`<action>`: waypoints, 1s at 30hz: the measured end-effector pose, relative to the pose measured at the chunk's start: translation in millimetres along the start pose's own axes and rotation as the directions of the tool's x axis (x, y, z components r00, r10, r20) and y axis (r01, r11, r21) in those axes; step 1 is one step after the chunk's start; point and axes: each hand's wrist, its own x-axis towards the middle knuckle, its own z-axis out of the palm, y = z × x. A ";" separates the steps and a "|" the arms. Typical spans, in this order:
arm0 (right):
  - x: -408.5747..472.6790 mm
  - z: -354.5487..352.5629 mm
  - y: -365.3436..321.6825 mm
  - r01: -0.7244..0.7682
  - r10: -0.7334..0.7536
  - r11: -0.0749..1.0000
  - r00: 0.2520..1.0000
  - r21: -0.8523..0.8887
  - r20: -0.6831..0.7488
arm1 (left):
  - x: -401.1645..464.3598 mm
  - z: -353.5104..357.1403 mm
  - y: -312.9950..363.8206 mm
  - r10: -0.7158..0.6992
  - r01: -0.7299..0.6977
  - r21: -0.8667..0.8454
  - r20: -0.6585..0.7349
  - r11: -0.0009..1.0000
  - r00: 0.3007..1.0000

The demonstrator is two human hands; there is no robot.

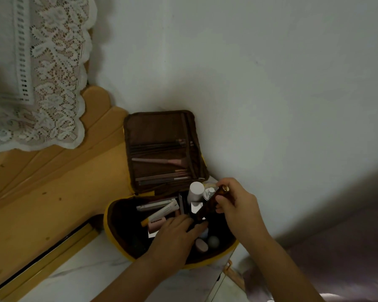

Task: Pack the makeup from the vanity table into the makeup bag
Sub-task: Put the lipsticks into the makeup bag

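The makeup bag [118, 232] lies open on the worktop [92, 273], yellow outside, dark brown inside, its lid [162, 149] propped against the wall [271, 83] at twelve o'clock with brushes tucked in. Tubes and bottles crowd the interior. The right hand [238, 205] pinches a slim amber tube [207, 205] in its grip; the left hand [175, 238] rests flat, fingers straight, inside the bag. Lace cloth [42, 73] hangs at ten o'clock.

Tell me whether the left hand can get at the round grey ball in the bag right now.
Probably yes. The grey ball lies uncovered in the makeup bag just beside the left hand, though that hand is steadying the brown tube and would have to let go.
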 end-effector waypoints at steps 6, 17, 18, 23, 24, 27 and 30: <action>7.0 11.5 5.2 0.122 -0.101 0.955 0.991 -0.272 0.091 | 0.0 -3.1 3.1 -0.005 0.006 0.053 -0.011 0.999 1.000; 10.9 15.4 6.9 0.163 -0.162 0.942 0.986 -0.292 0.026 | -2.8 -5.8 -2.2 -0.005 0.010 0.134 -0.035 0.991 0.999; 9.3 16.5 8.8 0.176 -0.184 0.940 0.983 -0.294 -0.001 | -3.1 -5.8 -1.8 -0.013 0.016 0.132 -0.030 0.991 0.999; 6.3 26.7 16.2 0.243 -0.260 0.895 0.966 -0.374 0.006 | -2.9 -3.3 -1.7 -0.033 0.036 0.128 -0.020 0.991 0.999; 8.9 27.1 18.2 0.257 -0.280 0.881 0.960 -0.397 0.002 | -2.4 -2.7 -1.9 -0.032 0.035 0.114 -0.025 0.993 0.999; 16.6 27.5 22.3 0.287 -0.359 0.840 0.930 -0.461 -0.074 | -1.2 -1.4 -2.0 -0.023 0.025 0.120 -0.016 0.992 1.000; 16.6 27.5 21.3 0.280 -0.377 0.832 0.919 -0.479 -0.117 | -0.2 -2.8 -2.0 -0.022 0.023 0.124 -0.005 0.992 1.000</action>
